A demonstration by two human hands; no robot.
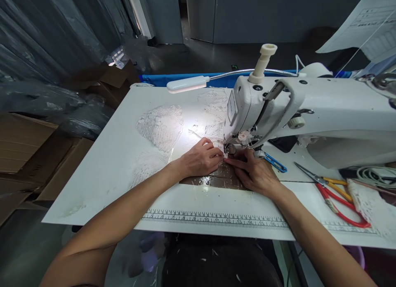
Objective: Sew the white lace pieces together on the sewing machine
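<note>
A white sewing machine (244,109) stands on the table, and a narrow strip of white lace fabric (225,155) lies at its needle and presser foot. My left hand (201,157) is just left of the foot, with its fingers curled down onto the lace. From the right, my right hand (256,171) reaches in with its fingertips closed on the near edge of the lace beside the foot. Brown shiny tape (213,179) covers the bed below both hands. What lies under my fingers is mostly hidden.
White lace pieces (162,128) are spread at left. A lamp (187,84) lights the work. At right lie a blue cutter (275,162), red-handled scissors (335,200) and more lace (369,204). A ruler strip (216,218) runs along the table's front edge. Cardboard boxes (27,146) stand left.
</note>
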